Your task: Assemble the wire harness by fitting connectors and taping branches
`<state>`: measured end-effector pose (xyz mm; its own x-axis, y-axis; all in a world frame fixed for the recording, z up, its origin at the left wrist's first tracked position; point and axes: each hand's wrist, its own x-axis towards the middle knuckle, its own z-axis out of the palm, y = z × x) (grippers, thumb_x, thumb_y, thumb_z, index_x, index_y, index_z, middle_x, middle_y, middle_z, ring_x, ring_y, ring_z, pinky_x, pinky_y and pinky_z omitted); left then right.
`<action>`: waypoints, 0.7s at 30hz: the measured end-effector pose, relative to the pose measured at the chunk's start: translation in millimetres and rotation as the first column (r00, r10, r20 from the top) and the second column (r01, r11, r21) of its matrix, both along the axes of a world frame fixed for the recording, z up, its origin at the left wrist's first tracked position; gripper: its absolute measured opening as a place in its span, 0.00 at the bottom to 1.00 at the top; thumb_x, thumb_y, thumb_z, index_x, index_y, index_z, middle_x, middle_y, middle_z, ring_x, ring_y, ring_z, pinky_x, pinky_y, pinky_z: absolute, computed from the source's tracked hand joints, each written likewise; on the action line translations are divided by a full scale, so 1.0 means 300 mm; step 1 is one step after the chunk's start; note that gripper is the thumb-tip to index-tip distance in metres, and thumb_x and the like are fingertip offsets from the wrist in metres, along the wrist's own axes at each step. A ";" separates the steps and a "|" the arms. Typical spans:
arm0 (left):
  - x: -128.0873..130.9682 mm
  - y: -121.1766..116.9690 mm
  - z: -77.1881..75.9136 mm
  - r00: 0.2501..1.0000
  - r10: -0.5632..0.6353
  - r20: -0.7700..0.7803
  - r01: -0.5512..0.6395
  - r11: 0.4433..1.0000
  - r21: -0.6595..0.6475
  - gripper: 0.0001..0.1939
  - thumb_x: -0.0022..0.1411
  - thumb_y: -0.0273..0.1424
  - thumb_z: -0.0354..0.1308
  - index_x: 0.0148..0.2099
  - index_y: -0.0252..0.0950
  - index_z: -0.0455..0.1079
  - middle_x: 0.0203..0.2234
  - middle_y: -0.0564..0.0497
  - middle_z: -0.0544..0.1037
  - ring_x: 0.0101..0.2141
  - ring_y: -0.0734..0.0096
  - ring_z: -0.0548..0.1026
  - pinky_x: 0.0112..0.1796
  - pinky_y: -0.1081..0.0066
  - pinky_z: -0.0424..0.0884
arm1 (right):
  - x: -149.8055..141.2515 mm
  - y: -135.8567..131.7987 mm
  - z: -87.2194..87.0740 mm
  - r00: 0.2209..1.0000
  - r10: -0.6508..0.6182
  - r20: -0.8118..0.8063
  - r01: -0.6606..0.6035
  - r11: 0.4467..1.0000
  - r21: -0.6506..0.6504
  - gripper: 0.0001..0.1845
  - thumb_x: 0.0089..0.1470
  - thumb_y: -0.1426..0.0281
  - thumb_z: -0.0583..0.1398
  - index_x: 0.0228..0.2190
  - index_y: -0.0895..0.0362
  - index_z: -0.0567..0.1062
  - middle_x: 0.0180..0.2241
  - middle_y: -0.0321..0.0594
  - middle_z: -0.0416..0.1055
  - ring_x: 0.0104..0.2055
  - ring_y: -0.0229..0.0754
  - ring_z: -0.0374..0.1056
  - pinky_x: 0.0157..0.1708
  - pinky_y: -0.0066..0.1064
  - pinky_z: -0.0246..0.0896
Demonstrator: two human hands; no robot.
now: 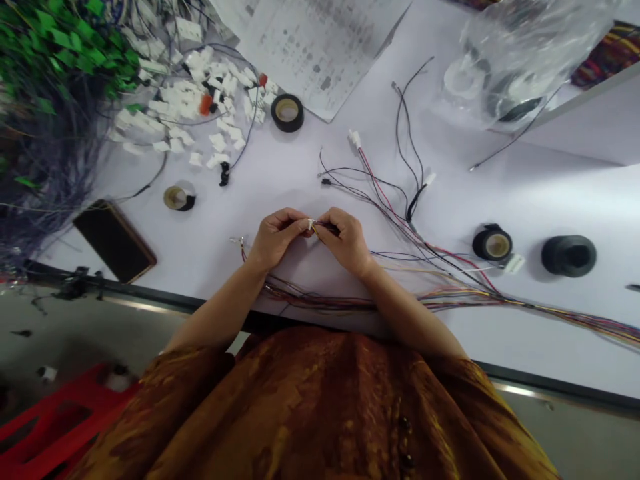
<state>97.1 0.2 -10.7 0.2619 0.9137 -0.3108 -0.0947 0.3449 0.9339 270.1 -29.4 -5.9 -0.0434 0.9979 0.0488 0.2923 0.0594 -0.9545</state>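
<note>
Both hands meet over the table's front half. My left hand (pixel 279 235) pinches a small white connector (pixel 311 225) between thumb and finger. My right hand (pixel 345 237) is closed on thin wires (pixel 316 231), a yellow one among them, right beside the connector. The fingers hide most of the connector. From the hands, wires run right toward a long wiring harness (pixel 445 299), whose bundle passes under my forearms. A branch with a white plug (pixel 355 139) and bare terminal ends lies beyond my right hand.
White connectors (pixel 185 100) are heaped at the back left beside green-tagged wires (pixel 70 40). Black tape rolls (pixel 287 112) lie about. A phone (pixel 116 240) rests near the left edge, a printed sheet (pixel 320 50) at the back, a plastic bag (pixel 530 53) at the back right.
</note>
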 end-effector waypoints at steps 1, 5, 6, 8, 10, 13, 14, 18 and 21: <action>-0.001 0.000 0.000 1.000 -0.015 -0.010 0.015 1.000 0.015 0.08 0.54 0.33 0.70 0.33 0.35 0.77 0.24 0.53 0.78 0.28 0.76 0.75 0.35 0.74 0.72 | 0.001 0.000 0.001 1.000 0.007 -0.005 -0.007 1.000 0.012 0.08 0.56 0.72 0.61 0.25 0.56 0.70 0.26 0.32 0.66 0.29 0.34 0.60 0.33 0.29 0.56; -0.008 -0.001 0.006 0.998 -0.013 0.054 0.012 1.000 0.008 0.09 0.54 0.35 0.70 0.34 0.35 0.76 0.26 0.53 0.78 0.28 0.77 0.75 0.35 0.74 0.73 | 0.003 -0.002 0.012 0.993 -0.009 -0.115 0.007 1.000 -0.020 0.07 0.59 0.70 0.60 0.28 0.57 0.71 0.25 0.31 0.65 0.28 0.33 0.59 0.31 0.28 0.56; -0.009 -0.002 0.007 0.998 -0.008 0.064 0.007 1.000 0.008 0.10 0.54 0.35 0.70 0.34 0.36 0.76 0.26 0.53 0.78 0.28 0.77 0.75 0.35 0.74 0.73 | 0.003 -0.002 0.014 0.992 -0.021 -0.125 0.018 0.999 -0.027 0.07 0.59 0.70 0.59 0.28 0.57 0.71 0.25 0.31 0.65 0.28 0.33 0.59 0.31 0.28 0.56; -0.012 -0.003 0.008 0.998 0.000 0.058 -0.002 0.999 0.032 0.11 0.53 0.35 0.71 0.35 0.36 0.76 0.26 0.53 0.77 0.27 0.77 0.75 0.33 0.74 0.73 | 0.001 -0.003 0.012 0.995 -0.024 -0.093 0.024 1.000 -0.001 0.09 0.59 0.73 0.59 0.26 0.56 0.70 0.25 0.31 0.64 0.28 0.33 0.60 0.32 0.29 0.56; -0.015 -0.003 0.005 1.000 0.004 0.030 -0.006 0.997 0.073 0.10 0.54 0.34 0.71 0.36 0.37 0.76 0.25 0.54 0.77 0.26 0.77 0.74 0.32 0.74 0.73 | -0.003 -0.003 0.003 0.999 -0.004 -0.043 0.006 0.999 0.040 0.09 0.58 0.73 0.60 0.25 0.56 0.71 0.25 0.32 0.65 0.30 0.34 0.61 0.34 0.29 0.56; -0.018 -0.001 -0.007 1.000 -0.017 -0.004 0.017 0.997 0.080 0.07 0.56 0.34 0.69 0.34 0.37 0.76 0.24 0.54 0.76 0.26 0.78 0.74 0.32 0.75 0.72 | -0.006 -0.001 -0.011 1.000 0.001 -0.029 0.001 0.997 0.073 0.05 0.58 0.70 0.63 0.30 0.56 0.74 0.27 0.32 0.67 0.30 0.34 0.62 0.33 0.29 0.57; -0.018 0.000 -0.012 1.000 -0.025 -0.004 0.025 0.998 0.063 0.07 0.57 0.35 0.69 0.34 0.37 0.76 0.24 0.54 0.76 0.27 0.77 0.74 0.32 0.74 0.72 | -0.005 0.000 -0.013 1.000 -0.003 -0.027 0.005 0.996 0.087 0.04 0.58 0.69 0.63 0.31 0.56 0.74 0.27 0.33 0.68 0.30 0.34 0.62 0.33 0.29 0.57; -0.011 0.003 -0.020 0.998 0.003 0.062 -0.003 1.000 -0.002 0.10 0.54 0.36 0.70 0.35 0.38 0.75 0.26 0.55 0.77 0.26 0.78 0.74 0.32 0.74 0.72 | 0.006 0.005 -0.005 0.999 0.007 0.035 -0.011 0.992 0.128 0.08 0.60 0.69 0.60 0.29 0.56 0.74 0.28 0.34 0.70 0.30 0.34 0.62 0.34 0.29 0.57; -0.005 0.001 -0.013 0.996 0.032 0.088 -0.029 0.999 -0.033 0.13 0.52 0.37 0.71 0.33 0.38 0.73 0.27 0.55 0.76 0.26 0.78 0.73 0.33 0.73 0.72 | 0.016 0.006 0.010 0.998 -0.003 0.069 -0.003 0.996 0.093 0.09 0.61 0.70 0.58 0.28 0.56 0.73 0.28 0.35 0.69 0.30 0.35 0.61 0.35 0.30 0.57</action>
